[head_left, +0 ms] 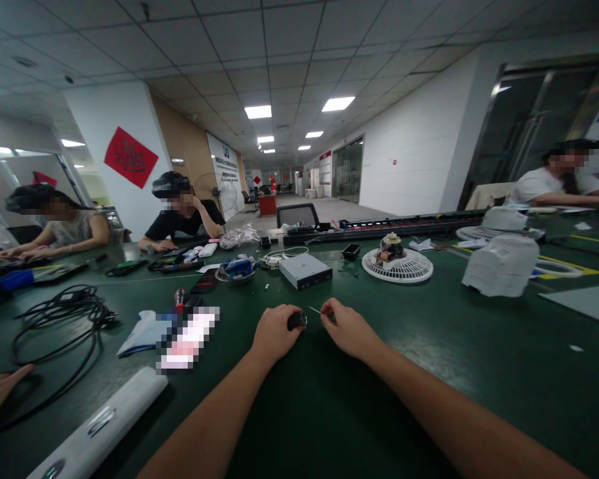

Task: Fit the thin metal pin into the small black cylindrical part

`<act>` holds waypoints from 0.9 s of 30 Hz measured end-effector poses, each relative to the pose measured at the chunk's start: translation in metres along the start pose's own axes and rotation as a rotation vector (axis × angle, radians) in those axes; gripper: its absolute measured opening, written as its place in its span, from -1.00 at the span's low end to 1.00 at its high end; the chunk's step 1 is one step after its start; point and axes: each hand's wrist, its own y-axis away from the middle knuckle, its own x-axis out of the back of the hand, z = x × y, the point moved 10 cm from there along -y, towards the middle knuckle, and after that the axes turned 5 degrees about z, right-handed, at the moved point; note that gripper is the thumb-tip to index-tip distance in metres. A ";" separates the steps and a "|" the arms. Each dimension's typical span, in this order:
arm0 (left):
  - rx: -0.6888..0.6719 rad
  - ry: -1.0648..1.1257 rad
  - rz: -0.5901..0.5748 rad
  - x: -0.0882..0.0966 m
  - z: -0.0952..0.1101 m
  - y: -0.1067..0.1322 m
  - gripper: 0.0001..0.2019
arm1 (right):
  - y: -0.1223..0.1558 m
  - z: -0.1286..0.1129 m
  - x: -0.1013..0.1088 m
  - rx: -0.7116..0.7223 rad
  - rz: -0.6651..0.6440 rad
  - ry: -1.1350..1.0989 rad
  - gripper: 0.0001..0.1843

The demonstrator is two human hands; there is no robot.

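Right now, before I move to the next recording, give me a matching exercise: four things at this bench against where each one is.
Things:
1. thin metal pin
2. small black rounded part
3. coiled black cable
4. round white plastic fan grille

Places:
A. lying on the dark green bench, left of both hands
B. held in the left hand
C. lying on the bench, ahead and right of the hands
D. held in the right hand

Pairs: 1-D, 2-B, 3-A, 4-C.

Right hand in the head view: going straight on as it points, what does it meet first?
Most likely the small black object held in the left hand, just ahead of the right hand, though depth is unclear.
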 end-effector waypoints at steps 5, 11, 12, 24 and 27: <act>-0.005 -0.005 -0.002 -0.001 0.001 0.000 -0.72 | 0.003 -0.013 -0.004 0.133 -0.062 0.099 -0.87; -0.061 -0.015 -0.014 -0.001 0.007 0.001 -0.70 | 0.006 -0.022 0.001 0.167 -0.035 0.204 -0.83; -0.062 -0.020 -0.014 -0.001 0.007 0.001 -0.71 | 0.006 -0.023 0.001 0.163 -0.032 0.225 -0.82; -0.083 -0.067 0.003 0.003 0.013 0.000 -0.73 | 0.002 -0.014 0.002 0.103 -0.037 0.085 -0.80; -0.069 -0.091 0.006 0.004 0.011 0.000 -0.75 | 0.004 -0.018 -0.001 0.129 -0.032 0.106 -0.81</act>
